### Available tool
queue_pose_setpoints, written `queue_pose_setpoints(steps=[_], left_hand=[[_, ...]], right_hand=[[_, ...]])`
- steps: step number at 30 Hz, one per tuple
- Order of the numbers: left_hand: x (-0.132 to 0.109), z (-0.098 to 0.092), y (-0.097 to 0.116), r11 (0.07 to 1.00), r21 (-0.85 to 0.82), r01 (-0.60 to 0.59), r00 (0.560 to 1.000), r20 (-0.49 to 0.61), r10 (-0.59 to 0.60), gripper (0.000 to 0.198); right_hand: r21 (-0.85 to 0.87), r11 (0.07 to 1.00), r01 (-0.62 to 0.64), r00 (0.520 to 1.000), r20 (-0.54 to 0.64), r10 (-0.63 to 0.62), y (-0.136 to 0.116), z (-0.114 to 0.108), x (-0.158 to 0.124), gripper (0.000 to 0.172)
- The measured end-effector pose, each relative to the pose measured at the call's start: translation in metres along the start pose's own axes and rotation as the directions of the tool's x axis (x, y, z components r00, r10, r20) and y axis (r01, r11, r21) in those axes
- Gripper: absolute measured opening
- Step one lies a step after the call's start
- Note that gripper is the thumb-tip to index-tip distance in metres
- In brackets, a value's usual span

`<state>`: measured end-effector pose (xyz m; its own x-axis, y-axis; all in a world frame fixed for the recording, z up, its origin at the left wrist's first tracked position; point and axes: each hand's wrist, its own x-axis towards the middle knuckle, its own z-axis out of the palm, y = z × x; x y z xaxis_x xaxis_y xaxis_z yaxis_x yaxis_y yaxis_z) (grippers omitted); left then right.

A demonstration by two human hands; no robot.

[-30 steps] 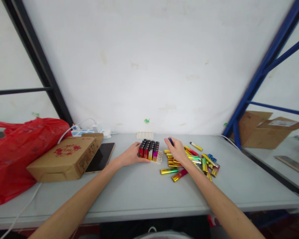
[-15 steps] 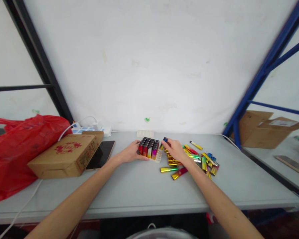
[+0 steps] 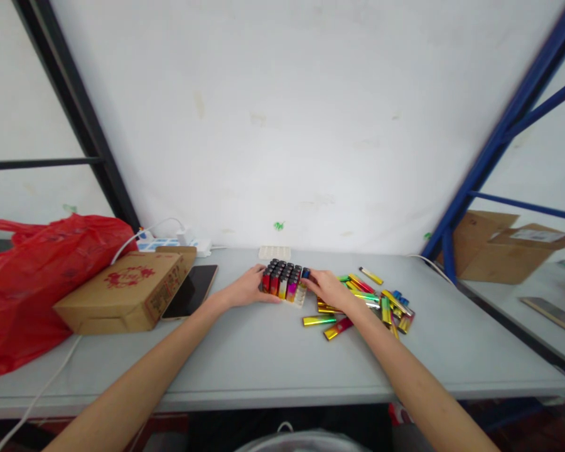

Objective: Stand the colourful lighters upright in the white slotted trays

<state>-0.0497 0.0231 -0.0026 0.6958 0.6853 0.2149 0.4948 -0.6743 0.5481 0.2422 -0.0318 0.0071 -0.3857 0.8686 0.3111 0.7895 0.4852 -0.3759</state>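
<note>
Left hand rests against the left side of the white tray, fingers curled loosely round it. Tray stands mid-table, filled with upright lighters. Right hand pinches a blue-topped lighter at the tray's right edge. Loose metallic lighters lie heaped just right of it; cardboard box and phone lie to the left

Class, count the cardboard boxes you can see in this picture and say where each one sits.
2. One flat cardboard box lies on the table's left beside the red bag; one open cardboard box stands at far right behind the blue frame.
</note>
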Motion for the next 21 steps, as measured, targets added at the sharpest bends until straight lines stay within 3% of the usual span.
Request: queue_pose_setpoints(steps=[6, 15, 21], left_hand=[[-0.001, -0.002, 0.005, 1.000, 0.026, -0.011, 1.000, 0.023, 0.010, 0.070], [0.000, -0.002, 0.000, 1.000, 0.021, -0.006, 1.000, 0.030, 0.005, 0.069], [0.001, -0.002, -0.002, 0.999, 0.040, -0.008, 0.999, 0.053, 0.006, 0.068]], right_hand=[[-0.126, 0.992, 0.020, 0.998, 0.055, -0.013, 0.008, 0.002, 0.004, 0.031], [0.032, 0.999, -0.026, 0.999, -0.041, 0.027, 0.037, -0.041, -0.016, 0.027], [0.044, 0.997, -0.068, 0.995, 0.077, 0.064, 0.063, -0.043, -0.020, 0.020]])
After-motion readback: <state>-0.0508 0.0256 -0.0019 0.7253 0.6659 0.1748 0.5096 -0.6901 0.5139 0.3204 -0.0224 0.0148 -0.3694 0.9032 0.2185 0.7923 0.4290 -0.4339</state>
